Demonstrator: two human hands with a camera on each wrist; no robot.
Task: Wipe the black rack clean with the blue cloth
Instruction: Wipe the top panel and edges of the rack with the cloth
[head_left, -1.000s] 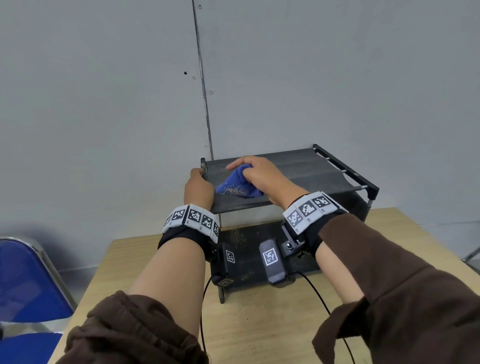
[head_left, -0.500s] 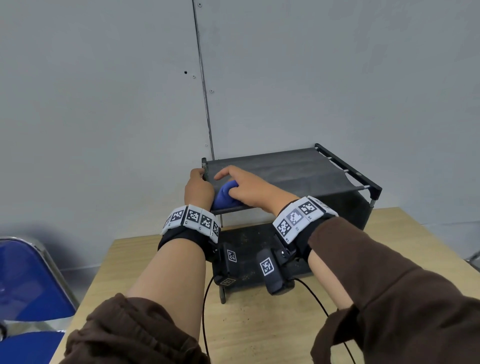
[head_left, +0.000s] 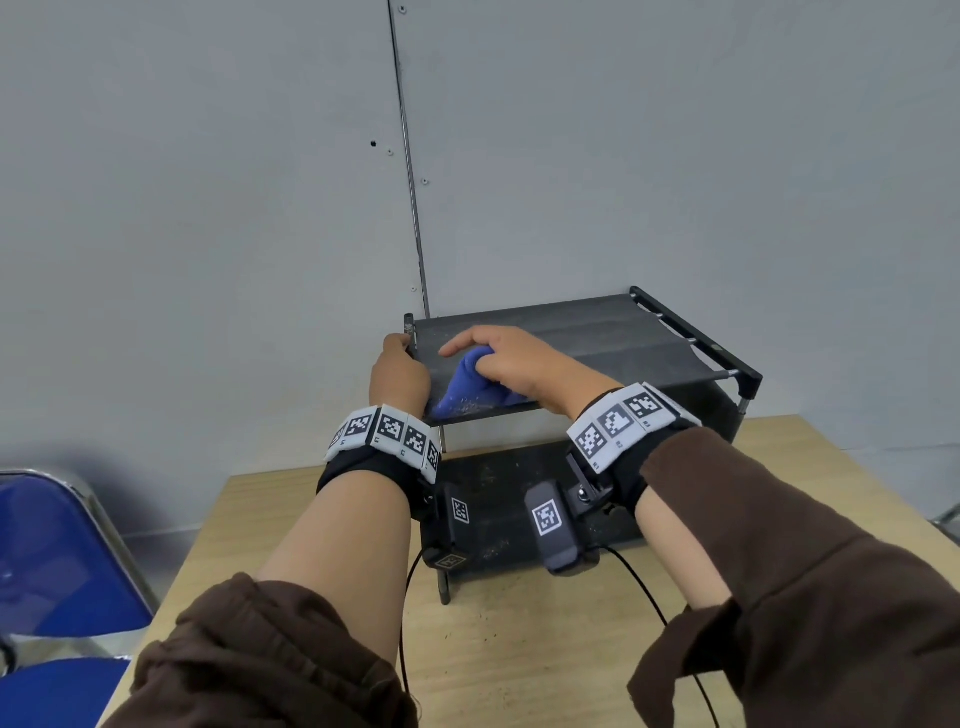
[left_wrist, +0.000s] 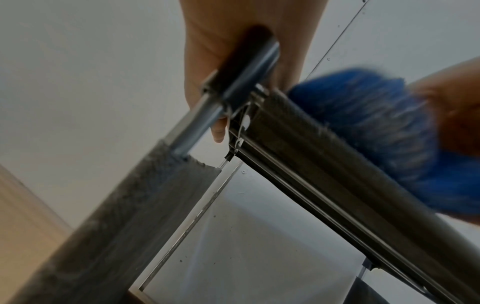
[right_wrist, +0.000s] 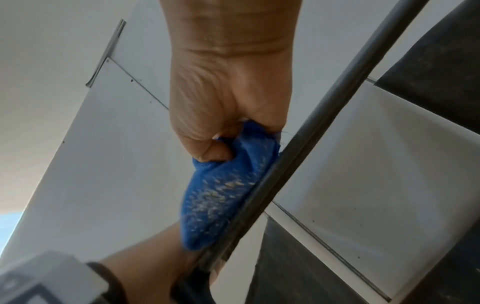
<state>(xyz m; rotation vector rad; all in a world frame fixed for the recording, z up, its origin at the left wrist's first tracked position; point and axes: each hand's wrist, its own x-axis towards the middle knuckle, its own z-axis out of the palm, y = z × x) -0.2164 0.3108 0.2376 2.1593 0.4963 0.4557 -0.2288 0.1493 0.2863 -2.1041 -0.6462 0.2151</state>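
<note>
The black two-shelf rack stands on the wooden table against the grey wall. My left hand grips the rack's front left corner post, fingers curled round it. My right hand holds the bunched blue cloth on the left front part of the top shelf, with the thumb tucked into the cloth. The cloth is speckled with pale crumbs and hangs over the shelf's front bar. The index finger points out toward the left.
The lower shelf carries dusty specks. A blue folding chair stands left of the wooden table. The grey wall is right behind the rack. Black cables trail from the wrist cameras across the table.
My right hand has drawn the cloth back a little to the right from the left corner, so more of the cloth shows. The left hand stays on the corner post.
</note>
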